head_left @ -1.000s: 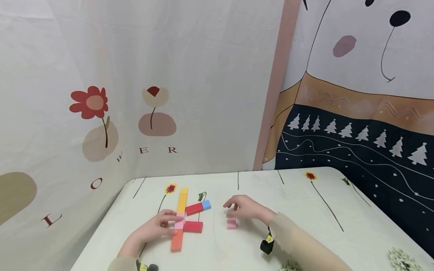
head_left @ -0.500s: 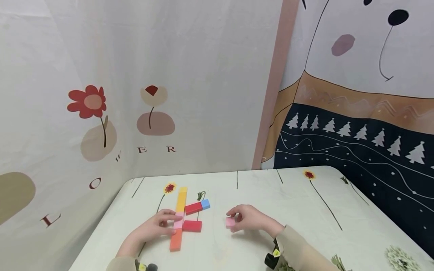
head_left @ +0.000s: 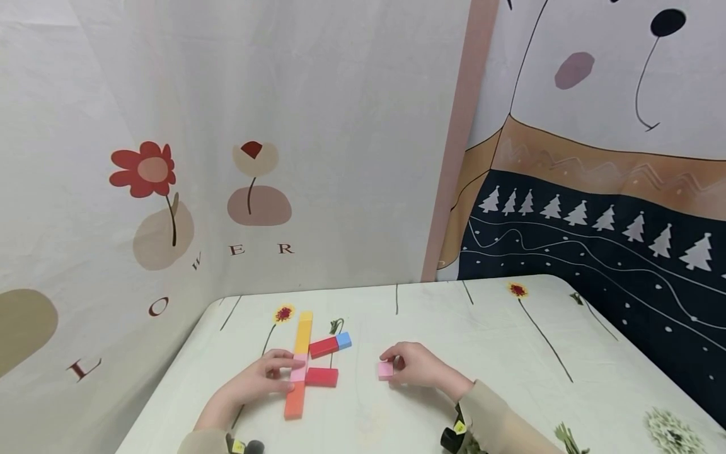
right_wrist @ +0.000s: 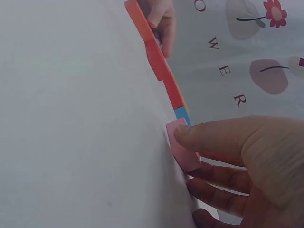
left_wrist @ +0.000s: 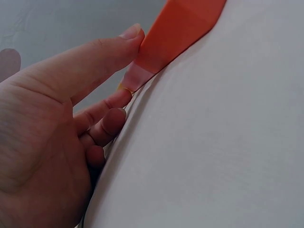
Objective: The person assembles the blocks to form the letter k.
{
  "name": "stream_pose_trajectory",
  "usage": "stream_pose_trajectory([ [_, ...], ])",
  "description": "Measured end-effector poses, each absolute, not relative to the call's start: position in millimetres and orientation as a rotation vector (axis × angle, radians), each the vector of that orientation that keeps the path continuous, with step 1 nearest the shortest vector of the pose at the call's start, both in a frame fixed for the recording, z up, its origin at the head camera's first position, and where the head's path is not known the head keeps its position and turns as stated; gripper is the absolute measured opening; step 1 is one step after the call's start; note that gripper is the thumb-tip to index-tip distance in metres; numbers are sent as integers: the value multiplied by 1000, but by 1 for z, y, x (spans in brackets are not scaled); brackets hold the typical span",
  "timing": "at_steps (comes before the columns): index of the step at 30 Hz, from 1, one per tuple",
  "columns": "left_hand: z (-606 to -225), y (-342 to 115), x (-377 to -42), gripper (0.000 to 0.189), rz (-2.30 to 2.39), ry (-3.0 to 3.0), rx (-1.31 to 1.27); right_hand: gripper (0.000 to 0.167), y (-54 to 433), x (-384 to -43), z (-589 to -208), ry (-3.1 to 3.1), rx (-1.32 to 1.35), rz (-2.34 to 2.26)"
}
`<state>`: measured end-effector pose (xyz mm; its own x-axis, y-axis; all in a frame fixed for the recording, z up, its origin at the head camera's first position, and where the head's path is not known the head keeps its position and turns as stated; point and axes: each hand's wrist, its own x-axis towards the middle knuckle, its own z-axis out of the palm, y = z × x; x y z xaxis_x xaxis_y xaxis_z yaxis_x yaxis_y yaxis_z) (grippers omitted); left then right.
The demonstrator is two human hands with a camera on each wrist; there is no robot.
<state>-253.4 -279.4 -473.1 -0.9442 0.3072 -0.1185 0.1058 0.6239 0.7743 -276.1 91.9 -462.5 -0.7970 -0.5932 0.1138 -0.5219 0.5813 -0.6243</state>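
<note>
On the table lies a row of flat blocks: a yellow block, a pink block and an orange block. My left hand rests at its left side, index finger reaching over the pink block and thumb touching the orange one. Two red blocks extend to the right, the farther one ending at a blue block. Apart from these, to the right, a small pink block is pinched between the thumb and fingers of my right hand. In the right wrist view it appears at table level.
A patterned cloth with printed flowers covers the table. Behind it hangs a pale curtain, with a dark tree-patterned curtain at the right. Bands with small cameras sit on both wrists.
My right hand has come down from above the small pink block and now pinches it. The left hand and the row of blocks have stayed in place.
</note>
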Motion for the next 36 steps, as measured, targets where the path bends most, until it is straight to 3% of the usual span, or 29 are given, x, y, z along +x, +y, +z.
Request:
stream_pose_trajectory([
  [36,-471,-278,-250,47,1224,2603,315,30,79,-275,-462,2681,-838,-1047],
])
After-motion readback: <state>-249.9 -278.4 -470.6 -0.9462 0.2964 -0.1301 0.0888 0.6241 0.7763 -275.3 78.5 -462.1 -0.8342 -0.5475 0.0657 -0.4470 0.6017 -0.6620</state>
